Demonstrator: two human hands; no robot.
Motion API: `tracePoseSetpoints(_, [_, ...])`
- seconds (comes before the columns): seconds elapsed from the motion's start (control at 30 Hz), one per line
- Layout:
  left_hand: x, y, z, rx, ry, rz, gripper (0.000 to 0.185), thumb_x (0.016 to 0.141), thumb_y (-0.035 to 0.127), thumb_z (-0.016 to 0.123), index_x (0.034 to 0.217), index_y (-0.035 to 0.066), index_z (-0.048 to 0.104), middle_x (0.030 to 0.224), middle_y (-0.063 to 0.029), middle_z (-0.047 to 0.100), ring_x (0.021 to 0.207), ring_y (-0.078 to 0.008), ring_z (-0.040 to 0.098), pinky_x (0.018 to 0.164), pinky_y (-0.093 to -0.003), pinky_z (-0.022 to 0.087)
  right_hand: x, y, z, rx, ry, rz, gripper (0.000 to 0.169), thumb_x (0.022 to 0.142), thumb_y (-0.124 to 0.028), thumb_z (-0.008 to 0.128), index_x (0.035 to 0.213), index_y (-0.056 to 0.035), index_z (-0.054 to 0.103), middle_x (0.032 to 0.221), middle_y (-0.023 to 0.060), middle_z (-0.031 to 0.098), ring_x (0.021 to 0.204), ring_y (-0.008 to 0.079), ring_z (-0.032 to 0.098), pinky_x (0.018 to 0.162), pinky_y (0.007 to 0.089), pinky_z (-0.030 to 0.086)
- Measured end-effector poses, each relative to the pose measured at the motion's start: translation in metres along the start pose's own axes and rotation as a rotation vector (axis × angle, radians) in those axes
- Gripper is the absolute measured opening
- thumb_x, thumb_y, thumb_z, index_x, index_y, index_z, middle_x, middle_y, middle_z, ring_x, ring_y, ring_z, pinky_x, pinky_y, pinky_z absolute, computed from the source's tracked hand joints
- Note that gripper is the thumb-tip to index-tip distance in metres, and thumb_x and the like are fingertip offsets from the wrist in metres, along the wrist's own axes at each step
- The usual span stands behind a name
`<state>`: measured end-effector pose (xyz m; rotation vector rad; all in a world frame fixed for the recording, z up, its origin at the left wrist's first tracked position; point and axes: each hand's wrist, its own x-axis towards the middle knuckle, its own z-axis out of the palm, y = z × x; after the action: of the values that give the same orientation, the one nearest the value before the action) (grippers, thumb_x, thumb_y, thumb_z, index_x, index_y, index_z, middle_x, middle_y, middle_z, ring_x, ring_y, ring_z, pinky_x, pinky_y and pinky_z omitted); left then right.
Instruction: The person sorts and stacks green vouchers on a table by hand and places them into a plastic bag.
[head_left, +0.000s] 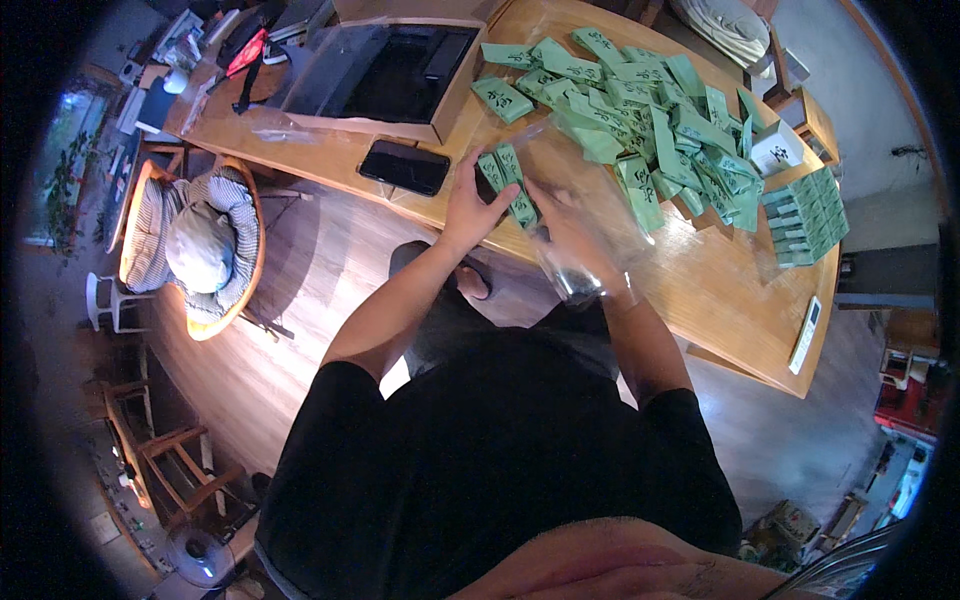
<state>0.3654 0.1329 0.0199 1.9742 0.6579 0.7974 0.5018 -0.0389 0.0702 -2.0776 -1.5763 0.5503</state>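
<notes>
Near the table's front edge, my left hand (478, 202) grips a small bundle of green paper packets (508, 180) that bear dark writing. My right hand (574, 232) is inside or behind a clear plastic bag (574, 281), its fingertips at the right side of the bundle; the clear film hides how they close. Beyond both hands lies a large loose heap of similar green packets (637, 97). To the right of the heap stands a neat stacked block of green packets (814, 214), with a white packet or box (776, 150) bearing writing just behind it.
A black smartphone (405, 166) lies left of my left hand. Behind it sits an open cardboard box (450, 82) with a dark interior and clear film. A white device with a small display (805, 335) rests near the table's right corner. A cushioned chair (199, 244) stands at the left.
</notes>
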Motion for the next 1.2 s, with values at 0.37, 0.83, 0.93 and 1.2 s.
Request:
tracePoseSetpoints(0.37, [-0.002, 0.024, -0.009, -0.045, -0.047, 0.021, 0.081, 0.091, 0.029, 0.081, 0.152, -0.005, 0.041, 0.142, -0.0241, 0.056, 0.131, -0.0331, 0.057, 0.113, -0.0423, 0.043, 0.018, 0.021, 0.034, 0.024, 0.210, -0.189, 0.084, 0.083, -0.015, 0.063, 0.161, -0.0031, 0.031, 0.148, 0.0279, 0.053, 0.144, 0.0386, 0.046, 0.124, 0.0548, 0.025])
tracePoseSetpoints(0.83, [-0.012, 0.005, -0.002, 0.417, -0.147, 0.428, 0.040, 0.100, 0.020, 0.061, 0.139, 0.014, 0.066, 0.151, -0.0132, 0.056, 0.149, -0.0379, 0.040, 0.126, -0.0567, 0.021, 0.012, 0.026, 0.021, -0.075, 0.113, -0.242, 0.072, 0.093, -0.019, 0.064, 0.158, -0.0030, 0.036, 0.157, 0.0194, 0.050, 0.145, 0.0345, 0.047, 0.126, 0.0517, 0.027])
tracePoseSetpoints(0.93, [-0.011, 0.013, -0.009, 0.472, -0.213, 0.461, 0.051, 0.096, 0.030, 0.065, 0.142, 0.010, 0.063, 0.152, -0.0129, 0.055, 0.149, -0.0371, 0.040, 0.126, -0.0574, 0.021, 0.010, 0.023, 0.019, -0.054, 0.143, -0.254, 0.073, 0.092, -0.019, 0.065, 0.158, -0.0035, 0.037, 0.156, 0.0199, 0.050, 0.144, 0.0355, 0.048, 0.126, 0.0520, 0.029])
tracePoseSetpoints(1.2, [-0.014, 0.032, -0.022, 0.531, -0.317, 0.487, 0.113, 0.063, 0.061, 0.087, 0.153, 0.004, 0.048, 0.161, -0.0152, 0.044, 0.153, -0.0384, 0.033, 0.125, -0.0563, 0.024, -0.016, 0.020, 0.011, -0.007, 0.225, -0.214, 0.074, 0.089, -0.012, 0.070, 0.156, -0.0032, 0.041, 0.153, 0.0188, 0.053, 0.143, 0.0388, 0.048, 0.124, 0.0498, 0.033])
